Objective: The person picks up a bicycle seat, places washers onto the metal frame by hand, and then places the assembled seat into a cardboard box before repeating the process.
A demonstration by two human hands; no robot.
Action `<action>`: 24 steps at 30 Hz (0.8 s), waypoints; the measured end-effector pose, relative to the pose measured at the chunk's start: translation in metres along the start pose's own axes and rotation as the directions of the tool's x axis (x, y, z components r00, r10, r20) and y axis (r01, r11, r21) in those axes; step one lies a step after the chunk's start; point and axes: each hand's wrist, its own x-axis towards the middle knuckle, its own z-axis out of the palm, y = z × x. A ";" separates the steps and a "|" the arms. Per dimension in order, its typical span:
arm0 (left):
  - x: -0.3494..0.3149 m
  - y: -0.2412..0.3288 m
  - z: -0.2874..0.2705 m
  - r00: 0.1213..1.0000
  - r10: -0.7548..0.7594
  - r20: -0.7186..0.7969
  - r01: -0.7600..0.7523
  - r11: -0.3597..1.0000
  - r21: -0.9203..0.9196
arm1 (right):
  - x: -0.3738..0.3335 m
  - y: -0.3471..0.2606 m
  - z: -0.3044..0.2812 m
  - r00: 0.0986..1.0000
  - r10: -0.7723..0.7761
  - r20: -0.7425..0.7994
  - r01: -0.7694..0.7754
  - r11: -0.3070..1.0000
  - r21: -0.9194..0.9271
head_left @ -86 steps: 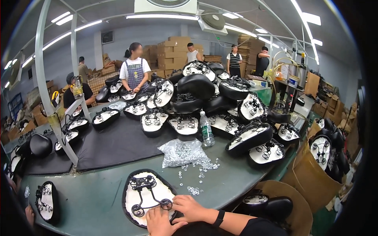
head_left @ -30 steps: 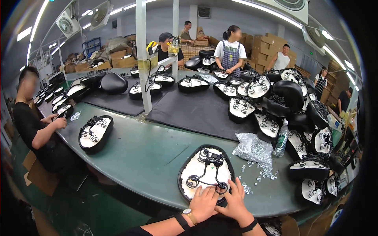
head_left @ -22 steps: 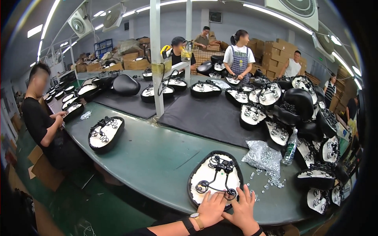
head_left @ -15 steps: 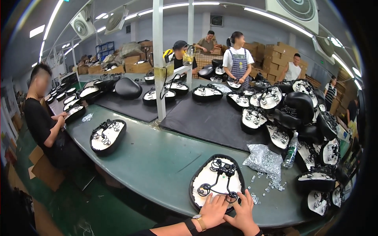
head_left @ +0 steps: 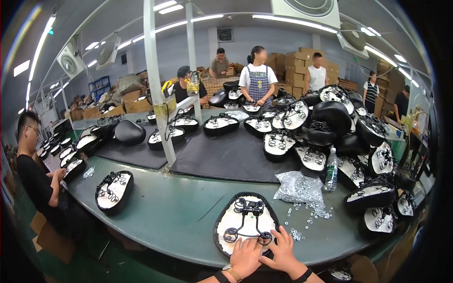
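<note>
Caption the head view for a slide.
Left hand and right hand on an upturned seat, near metal rings and a plastic bag.

A clear bottle [head_left: 331,170] stands well before stacked cardboard boxes [head_left: 296,66].

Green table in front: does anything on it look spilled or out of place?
Yes: small silvery rings lie loose on the green table beside the clear plastic bag, scattered rather than contained, perhaps spilled.

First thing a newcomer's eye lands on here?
Probably the heap of black saddles on the right part of the green table. Next, front and centre, a single upturned saddle with the left hand and right hand at its near end. Right beyond it, a clear plastic bag with small metal parts scattered nearby.
</note>
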 end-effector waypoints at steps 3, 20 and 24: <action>0.003 0.000 0.003 1.000 0.016 0.003 -0.016 1.000 0.010 | 0.002 -0.006 -0.008 1.000 -0.015 -0.021 0.011 0.980 -0.197; -0.001 -0.006 -0.006 1.000 0.002 0.024 0.002 0.991 -0.137 | 0.003 -0.001 0.009 0.996 -0.081 -0.037 0.077 0.992 -0.097; 0.005 -0.037 -0.029 0.977 0.213 0.025 -0.213 0.977 -0.019 | 0.014 -0.024 0.011 0.986 -0.148 -0.070 0.130 0.968 -0.212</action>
